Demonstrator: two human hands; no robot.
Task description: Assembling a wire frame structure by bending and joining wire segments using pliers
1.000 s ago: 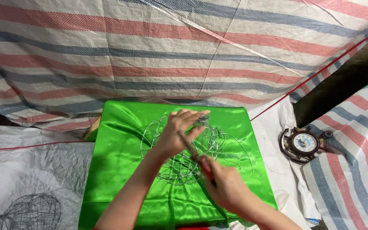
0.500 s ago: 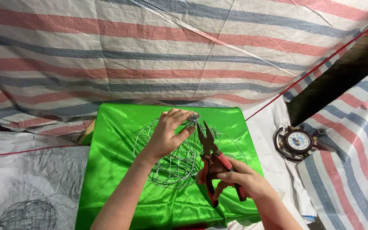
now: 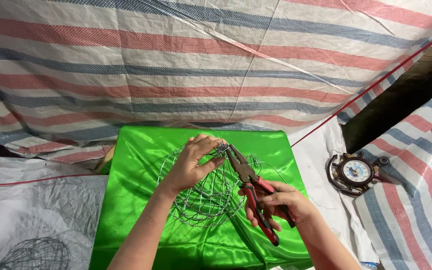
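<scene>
A woven plastic tarpaulin striped red, blue and white fills the background, creased and slightly glossy. Below it lies a shiny bright green satin cloth draped over a flat rectangular surface, rippled with folds. On the cloth sits a rounded cage-like frame of thin silvery wire, its ribs meeting in a twisted knot at the top. The left hand cups the frame's upper side, fingers curled and pinching wires near the knot. The right hand is closed round the red-and-black handles of metal pliers, whose tips meet the knot. To the right lies a dark ship's-wheel clock.
</scene>
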